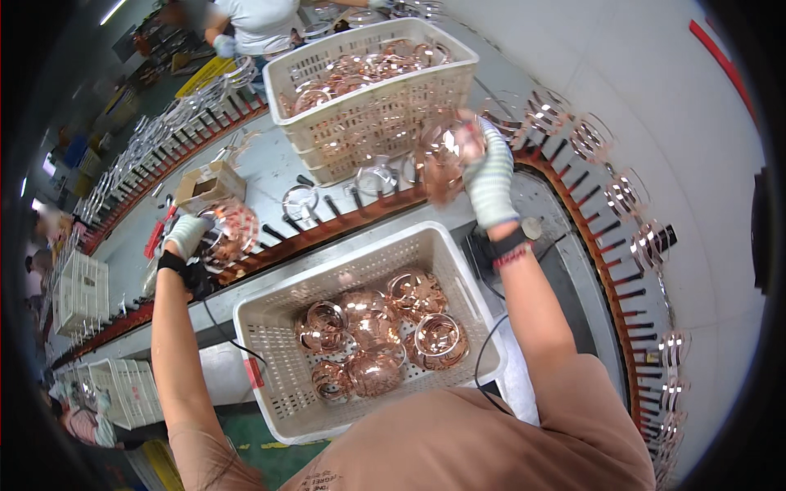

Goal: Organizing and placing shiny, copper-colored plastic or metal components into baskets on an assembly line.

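Observation:
My left hand point(187, 236), in a pale striped glove, is closed on the edge of a glossy copper-coloured round shell point(232, 237) above the near edge of a conveyor point(327, 222) with upright black pegs. Farther right, my right hand point(490, 168), gloved alike, grips a second copper-coloured round shell point(442, 159), slightly blurred, in front of a tall white crate. Below and between my arms, a white plastic basket point(278, 360) holds several similar copper-coloured shells point(372, 319), some with open rims upward. My fingertips are partly hidden behind the held shells.
The tall white crate point(368, 123), heaped with copper-coloured pieces, stands beyond the conveyor. A small open cardboard box point(210, 186) is at left. Clear rings and shells point(589, 139) sit along the line curving right. Black cables point(483, 360) hang by the basket. Another person point(258, 29) is across.

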